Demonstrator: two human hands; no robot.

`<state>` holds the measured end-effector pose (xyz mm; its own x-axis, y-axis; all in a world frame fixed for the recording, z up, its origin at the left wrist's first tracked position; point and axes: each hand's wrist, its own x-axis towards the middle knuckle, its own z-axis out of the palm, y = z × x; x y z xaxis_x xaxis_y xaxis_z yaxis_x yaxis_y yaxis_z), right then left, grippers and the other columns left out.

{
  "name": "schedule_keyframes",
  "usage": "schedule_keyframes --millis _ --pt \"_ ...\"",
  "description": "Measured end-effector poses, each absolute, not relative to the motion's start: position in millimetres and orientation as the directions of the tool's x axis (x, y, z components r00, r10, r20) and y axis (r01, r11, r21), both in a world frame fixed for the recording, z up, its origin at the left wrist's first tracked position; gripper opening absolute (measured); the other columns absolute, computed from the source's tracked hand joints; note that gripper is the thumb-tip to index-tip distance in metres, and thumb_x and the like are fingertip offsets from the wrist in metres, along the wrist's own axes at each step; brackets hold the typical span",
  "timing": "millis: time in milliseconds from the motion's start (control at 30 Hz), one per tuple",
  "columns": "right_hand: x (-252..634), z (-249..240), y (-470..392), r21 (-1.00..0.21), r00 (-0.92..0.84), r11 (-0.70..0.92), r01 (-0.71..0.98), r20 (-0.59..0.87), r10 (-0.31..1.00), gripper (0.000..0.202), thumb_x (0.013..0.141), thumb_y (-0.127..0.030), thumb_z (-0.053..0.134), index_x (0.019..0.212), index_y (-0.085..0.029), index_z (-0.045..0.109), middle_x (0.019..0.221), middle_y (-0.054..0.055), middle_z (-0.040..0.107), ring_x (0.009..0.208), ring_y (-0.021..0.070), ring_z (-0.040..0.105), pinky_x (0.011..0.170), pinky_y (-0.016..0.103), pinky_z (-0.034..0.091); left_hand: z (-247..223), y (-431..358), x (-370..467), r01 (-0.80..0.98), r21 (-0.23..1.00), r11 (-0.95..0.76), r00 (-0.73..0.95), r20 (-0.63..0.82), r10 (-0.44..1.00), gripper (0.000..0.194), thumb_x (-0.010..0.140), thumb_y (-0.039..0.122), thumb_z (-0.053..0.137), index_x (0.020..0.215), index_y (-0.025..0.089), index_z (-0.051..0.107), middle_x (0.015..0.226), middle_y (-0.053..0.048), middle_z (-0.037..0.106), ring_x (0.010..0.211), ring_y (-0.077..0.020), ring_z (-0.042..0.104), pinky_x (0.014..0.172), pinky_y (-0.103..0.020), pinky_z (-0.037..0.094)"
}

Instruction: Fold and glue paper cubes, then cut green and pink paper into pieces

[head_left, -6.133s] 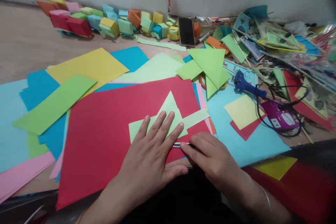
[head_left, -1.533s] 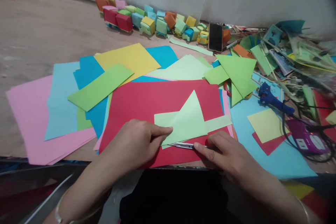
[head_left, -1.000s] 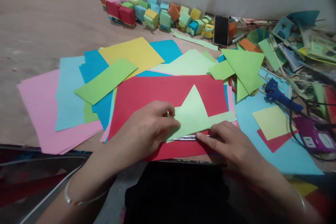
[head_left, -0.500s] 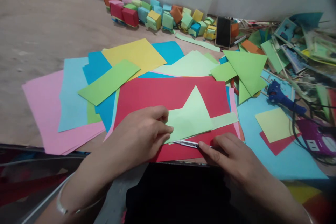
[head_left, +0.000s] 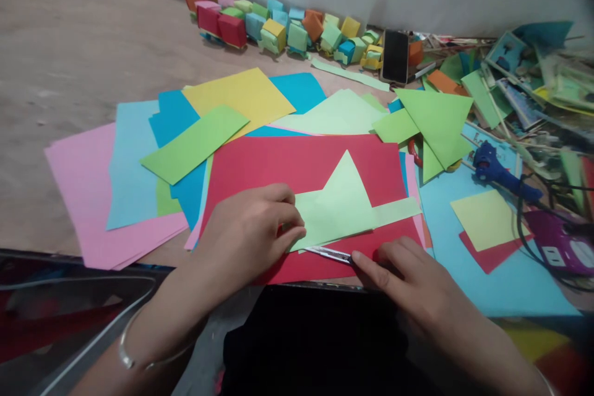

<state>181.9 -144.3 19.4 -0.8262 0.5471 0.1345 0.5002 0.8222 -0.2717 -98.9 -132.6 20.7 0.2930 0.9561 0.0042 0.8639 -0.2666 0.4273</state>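
A pale green paper [head_left: 336, 210] with a triangular peak lies on a large red sheet [head_left: 278, 164]. My left hand [head_left: 250, 229] pinches the left end of the pale green paper between thumb and fingers. My right hand [head_left: 408, 272] is closed on a craft knife [head_left: 330, 253], its index finger stretched along the handle. The silver blade points left, at the lower edge of the pale green paper, near my left fingertips. A narrow pale green strip [head_left: 396, 213] sticks out to the right from behind the peaked paper.
Pink [head_left: 88, 198], blue and yellow [head_left: 239, 99] sheets spread left and behind. Small paper boxes [head_left: 232, 30] and a phone [head_left: 395, 57] stand along the wall. At right are a blue glue gun [head_left: 501, 176], a purple object [head_left: 559, 244], cables and paper scraps.
My left hand and wrist have shifted very slightly, the fingers still on the paper. The knife and my right hand look almost unmoved.
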Motion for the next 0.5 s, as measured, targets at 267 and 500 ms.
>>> schedule_keyframes --millis 267,500 --pt "196 9 -146 -0.309 -0.725 0.73 0.61 0.154 0.671 0.04 0.1 -0.018 0.042 0.138 -0.022 0.053 0.086 0.006 0.057 0.075 0.0182 0.049 0.064 0.03 0.042 14 -139 -90 0.87 0.421 -0.257 0.302 -0.042 0.952 0.036 0.082 0.037 0.071 0.112 0.019 0.064 0.097 -0.007 0.063 0.084 -0.023 0.06 0.066 -0.032 0.044" --pt "199 4 -145 -0.401 -0.674 0.644 0.652 0.083 0.734 0.03 0.102 -0.031 0.04 0.121 -0.027 0.063 0.078 0.006 0.059 0.072 0.0209 0.052 0.061 0.033 0.044 12 -142 -83 0.671 0.742 0.007 0.164 -0.158 0.974 0.03 0.079 0.022 0.061 0.108 0.02 0.056 0.076 0.002 0.061 0.062 -0.0143 0.056 0.057 -0.027 0.042"
